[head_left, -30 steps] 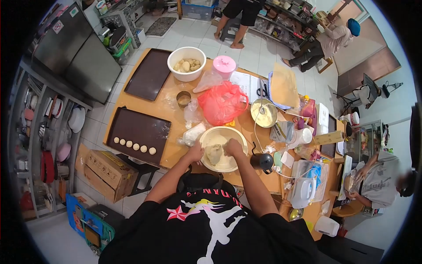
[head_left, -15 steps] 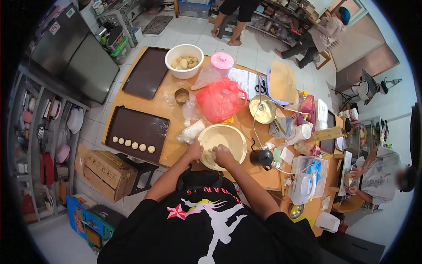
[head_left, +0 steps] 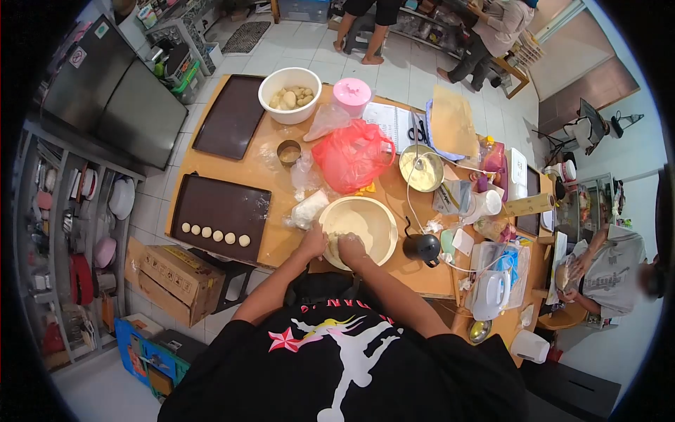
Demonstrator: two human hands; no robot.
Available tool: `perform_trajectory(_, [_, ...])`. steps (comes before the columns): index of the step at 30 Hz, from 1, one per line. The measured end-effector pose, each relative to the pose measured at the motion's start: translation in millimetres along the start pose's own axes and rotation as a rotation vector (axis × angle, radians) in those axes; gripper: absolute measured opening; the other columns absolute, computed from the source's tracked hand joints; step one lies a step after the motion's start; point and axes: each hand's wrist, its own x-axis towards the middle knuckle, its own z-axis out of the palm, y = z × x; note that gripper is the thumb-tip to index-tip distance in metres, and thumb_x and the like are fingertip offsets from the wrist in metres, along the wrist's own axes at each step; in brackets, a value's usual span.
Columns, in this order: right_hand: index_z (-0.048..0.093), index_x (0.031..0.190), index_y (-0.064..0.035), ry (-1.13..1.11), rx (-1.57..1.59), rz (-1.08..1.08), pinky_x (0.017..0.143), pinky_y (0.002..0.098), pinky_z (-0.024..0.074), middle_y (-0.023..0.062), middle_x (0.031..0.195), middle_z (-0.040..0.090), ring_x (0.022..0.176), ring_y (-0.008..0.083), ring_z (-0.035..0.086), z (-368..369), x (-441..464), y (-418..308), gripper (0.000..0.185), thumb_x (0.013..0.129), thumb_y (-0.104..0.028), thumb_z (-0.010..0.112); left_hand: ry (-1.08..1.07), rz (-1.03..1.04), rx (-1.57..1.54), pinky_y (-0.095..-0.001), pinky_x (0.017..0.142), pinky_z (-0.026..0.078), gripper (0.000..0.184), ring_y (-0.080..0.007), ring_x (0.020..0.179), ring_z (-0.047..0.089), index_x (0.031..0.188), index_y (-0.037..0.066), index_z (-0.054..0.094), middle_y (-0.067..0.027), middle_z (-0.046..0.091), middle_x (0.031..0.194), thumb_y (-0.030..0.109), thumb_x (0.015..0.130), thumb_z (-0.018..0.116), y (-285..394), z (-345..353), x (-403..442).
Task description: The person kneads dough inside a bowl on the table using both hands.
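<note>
A cream-coloured bowl (head_left: 389, 226) with a pale, floury mixture (head_left: 349, 222) in it stands at the near edge of the table. My left hand (head_left: 313, 241) is closed on the bowl's left rim. Inside the bowl, low near the front wall, my right hand (head_left: 352, 250) presses with curled fingers into pale dough; its fingertips are partly hidden. Just left of the bowl lies a clear bag of white powder (head_left: 309, 209). A red plastic bag (head_left: 354, 156) sits right behind the bowl.
A dark tray (head_left: 223, 204) at left holds a row of several dough balls (head_left: 219, 235). Another dark tray (head_left: 228, 116) lies behind it, beside a white bowl of dough pieces (head_left: 262, 95). A black jug (head_left: 422, 247) and a metal mixing bowl (head_left: 402, 169) stand to the right. Co-workers are around.
My right hand has lowered and moved slightly left within the bowl, closer to my left hand. My left hand stays at the rim. The view has shifted slightly.
</note>
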Motion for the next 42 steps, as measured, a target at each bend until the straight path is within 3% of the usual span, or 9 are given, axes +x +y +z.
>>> perform_trajectory(7, [0.062, 0.092, 0.0041, -0.109, 0.273, 0.529, 0.084, 0.0441, 0.0490, 0.0264, 0.093, 0.062, 0.094, 0.0372, 0.062, -30.2, 20.8, -16.9, 0.026, 0.076, -0.016, 0.057, 0.049, 0.111, 0.056, -0.0392, 0.042, 0.054, 0.047, -0.0325, 0.051, 0.063, 0.123, -0.012, 0.024, -0.0298, 0.061, 0.078, 0.010, 0.088, 0.046, -19.2, 7.3, 9.1])
perform_trajectory(10, [0.062, 0.096, 0.0066, 0.010, 0.239, 0.544, 0.082, 0.0422, 0.0502, 0.0282, 0.098, 0.061, 0.092, 0.0385, 0.062, 6.0, 23.8, -3.8, 0.034, 0.072, -0.018, 0.061, 0.064, 0.152, 0.071, -0.0400, 0.042, 0.054, 0.045, -0.0331, 0.051, 0.063, 0.121, -0.012, 0.025, -0.0301, 0.061, 0.078, 0.010, 0.088, 0.046, -21.0, 6.8, 8.8])
perform_trajectory(13, [0.061, 0.099, 0.0068, -0.177, 0.446, 0.639, 0.076, 0.0376, 0.0535, 0.0235, 0.096, 0.063, 0.089, 0.0339, 0.065, -11.3, 23.0, 4.0, 0.032, 0.074, -0.014, 0.062, 0.059, 0.126, 0.052, -0.0402, 0.042, 0.054, 0.043, -0.0337, 0.051, 0.063, 0.119, -0.011, 0.027, -0.0299, 0.061, 0.078, 0.011, 0.088, 0.046, -18.3, 5.5, 4.5])
perform_trajectory(17, [0.059, 0.105, 0.0066, -0.305, 1.466, 0.564, 0.066, 0.0287, 0.0556, 0.0108, 0.095, 0.064, 0.075, 0.0203, 0.065, -12.8, -4.1, 13.8, 0.024, 0.084, -0.004, 0.056, 0.067, 0.142, 0.056, -0.0395, 0.041, 0.053, 0.041, -0.0334, 0.050, 0.063, 0.117, -0.011, 0.028, -0.0297, 0.061, 0.079, 0.013, 0.089, 0.047, -19.6, 6.5, 7.4])
perform_trajectory(20, [0.059, 0.106, 0.0062, -0.184, 1.263, 0.508, 0.063, 0.0289, 0.0544, 0.0151, 0.095, 0.063, 0.076, 0.0177, 0.065, -27.4, -16.8, 18.9, 0.025, 0.086, -0.010, 0.055, 0.073, 0.124, 0.084, -0.0390, 0.041, 0.053, 0.040, -0.0327, 0.049, 0.062, 0.116, -0.010, 0.029, -0.0300, 0.060, 0.080, 0.013, 0.089, 0.046, -15.2, 6.0, 0.2])
perform_trajectory(22, [0.059, 0.107, 0.0043, -0.034, 0.776, 0.459, 0.067, 0.0337, 0.0532, 0.0194, 0.097, 0.063, 0.082, 0.0215, 0.065, -24.7, -8.0, 43.5, 0.028, 0.088, -0.015, 0.053, 0.064, 0.104, 0.082, -0.0388, 0.041, 0.053, 0.039, -0.0323, 0.049, 0.062, 0.116, -0.010, 0.029, -0.0306, 0.060, 0.081, 0.013, 0.090, 0.046, -10.8, 4.0, 0.3])
perform_trajectory(27, [0.062, 0.106, -0.0030, 0.216, 0.510, 0.240, 0.089, 0.0470, 0.0423, 0.0262, 0.104, 0.060, 0.098, 0.0433, 0.056, -16.2, 26.4, 69.0, 0.036, 0.089, -0.031, 0.045, 0.059, 0.080, 0.034, -0.0384, 0.040, 0.053, 0.039, -0.0313, 0.049, 0.063, 0.117, -0.010, 0.028, -0.0303, 0.060, 0.082, 0.013, 0.091, 0.046, -21.9, 10.7, 9.0])
perform_trajectory(34, [0.064, 0.104, -0.0008, -0.316, 0.068, 0.056, 0.091, 0.0436, 0.0445, 0.0220, 0.108, 0.062, 0.104, 0.0353, 0.058, -33.6, 54.8, 28.1, 0.038, 0.082, -0.029, 0.053, 0.099, 0.092, 0.100, -0.0388, 0.040, 0.053, 0.041, -0.0315, 0.050, 0.063, 0.117, -0.010, 0.028, -0.0311, 0.060, 0.088, 0.012, 0.089, 0.048, -16.0, 7.7, 2.7])
perform_trajectory(42, [0.066, 0.085, 0.0010, -0.247, 0.080, -0.181, 0.078, 0.0457, 0.0486, 0.0243, 0.083, 0.064, 0.081, 0.0395, 0.062, -69.2, -12.2, 23.2, 0.023, 0.077, -0.020, 0.058, 0.125, 0.040, 0.140, -0.0388, 0.048, 0.055, 0.040, -0.0319, 0.053, 0.064, 0.117, -0.009, 0.030, -0.0292, 0.061, 0.083, 0.013, 0.088, 0.047, -13.0, 11.3, 6.3])
